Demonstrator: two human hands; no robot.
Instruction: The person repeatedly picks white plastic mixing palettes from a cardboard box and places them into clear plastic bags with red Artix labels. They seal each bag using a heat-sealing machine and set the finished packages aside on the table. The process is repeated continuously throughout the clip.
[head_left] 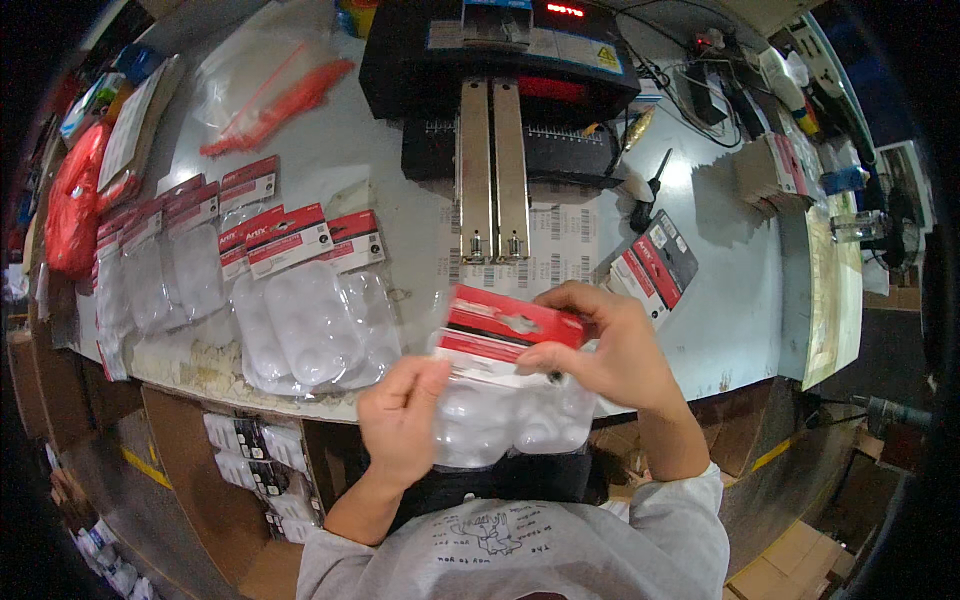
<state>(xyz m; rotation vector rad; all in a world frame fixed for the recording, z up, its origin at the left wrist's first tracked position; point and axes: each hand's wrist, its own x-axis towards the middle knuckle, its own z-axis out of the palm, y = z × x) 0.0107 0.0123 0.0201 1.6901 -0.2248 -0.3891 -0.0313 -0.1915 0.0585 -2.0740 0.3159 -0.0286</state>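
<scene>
In front of my body I hold a clear bag with a white plastic tray with rounded wells (480, 425) inside, which looks like a paint palette. A red, black and white header card (490, 325) with a hanging slot lies over its top. My right hand (615, 345) grips the card's right end, thumb on the front and fingers behind. At the left edge my left hand (402, 415) is closed, fingertips pinching the package by the card's lower corner. Just beyond stand two long metal arms (492, 170) reaching toward me from a black machine (400, 60) with a red lit display.
Several bagged white trays with red header cards (305, 320) lie in overlapping rows on the left. Stacked cards (770, 175) stand at the right, with loose cards (655, 265) nearer. A red plastic bag (75, 200) sits far left. Cables (660, 75) run behind the machine.
</scene>
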